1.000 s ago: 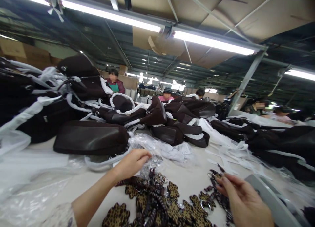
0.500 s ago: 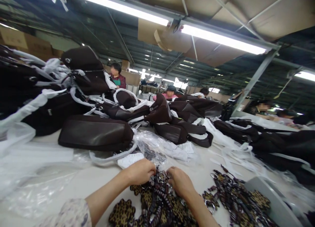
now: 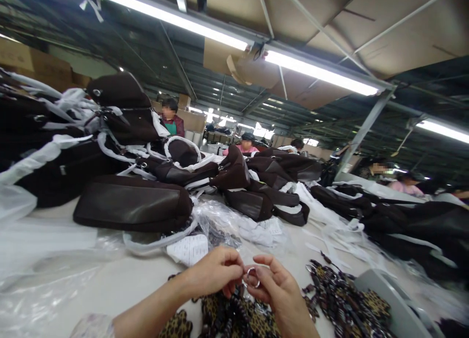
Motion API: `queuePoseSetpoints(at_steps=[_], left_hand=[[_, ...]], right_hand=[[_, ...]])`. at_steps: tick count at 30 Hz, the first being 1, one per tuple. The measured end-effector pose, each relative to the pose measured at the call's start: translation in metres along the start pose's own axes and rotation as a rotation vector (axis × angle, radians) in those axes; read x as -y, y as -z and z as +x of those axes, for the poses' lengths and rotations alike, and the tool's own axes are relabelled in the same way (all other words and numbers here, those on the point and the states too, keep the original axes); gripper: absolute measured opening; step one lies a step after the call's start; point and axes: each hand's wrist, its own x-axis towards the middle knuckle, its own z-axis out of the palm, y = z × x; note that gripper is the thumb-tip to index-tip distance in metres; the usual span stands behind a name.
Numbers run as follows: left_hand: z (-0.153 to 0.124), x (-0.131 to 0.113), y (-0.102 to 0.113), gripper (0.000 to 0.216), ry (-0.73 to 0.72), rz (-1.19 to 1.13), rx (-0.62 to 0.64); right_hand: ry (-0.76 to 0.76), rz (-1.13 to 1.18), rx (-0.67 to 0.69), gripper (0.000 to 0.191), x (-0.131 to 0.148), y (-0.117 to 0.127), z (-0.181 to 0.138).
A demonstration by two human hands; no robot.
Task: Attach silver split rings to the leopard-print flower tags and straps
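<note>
While both hands meet over a heap of leopard-print charms (image 3: 258,323), a white paper slip (image 3: 188,250) lies on the pale table (image 3: 106,289) just beyond the left hand (image 3: 223,272), printed in rows too small and soft to read. A second printed patch (image 3: 271,226) shows by the crumpled clear plastic (image 3: 220,221); its lines are equally illegible. Right hand (image 3: 280,284): thumb and fingers close on a metal ring (image 3: 248,275), index raised above it. Left hand: fingers bunched narrow, tips at the ring's near side; cannot tell whether they grip it or only touch. Whatever hangs from the ring is lost behind the fingers. Forearms cover much of the charm heap, and the bottom edge cuts it off. To the right, another heap of charms and dark cords (image 3: 335,286) lies against a grey bin (image 3: 386,294), itself cropped below, contents hard to make out. Dark bags (image 3: 134,203) with white-wrapped straps pile up beyond, overlapping so that single outlines blur. Over them, a person in a green apron (image 3: 171,127) is visible only from the chest up.
</note>
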Motion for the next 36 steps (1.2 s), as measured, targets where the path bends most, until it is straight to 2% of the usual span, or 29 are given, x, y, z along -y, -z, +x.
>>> queuePoseSetpoints(at_steps=[1,4,8,12,17,21,25,31,36], left_hand=[[0.0,-0.001,-0.002,0.015,0.023,-0.052,-0.001],[-0.001,-0.005,-0.007,0.018,0.086,-0.161,0.03],[-0.001,-0.006,-0.011,0.019,0.072,-0.195,0.04],[-0.002,-0.003,-0.017,0.014,0.009,-0.11,-0.057],[-0.003,-0.003,-0.024,0.013,0.0,-0.097,-0.065],[-0.003,-0.005,-0.026,0.019,-0.013,-0.163,-0.083],[-0.003,-0.006,-0.025,0.028,-0.007,-0.237,-0.051],[-0.005,-0.007,-0.024,0.029,0.026,-0.282,-0.018],[-0.005,-0.015,-0.009,0.027,0.019,-0.171,0.048]], right_hand=[[0.019,0.072,-0.052,0.039,-0.001,-0.003,-0.003],[0.128,0.086,-0.178,0.037,-0.005,-0.008,-0.007],[0.214,0.039,-0.241,0.034,-0.011,-0.008,-0.007],[0.196,0.013,-0.236,0.034,-0.012,-0.004,-0.006],[0.158,-0.023,-0.154,0.03,-0.01,0.003,-0.006],[0.234,-0.1,-0.161,0.031,-0.012,0.004,-0.01],[0.309,-0.192,-0.1,0.036,-0.018,0.01,-0.011],[0.455,-0.512,-0.084,0.008,-0.016,0.014,-0.014],[0.418,-0.464,-0.081,0.004,-0.011,0.011,-0.018]])
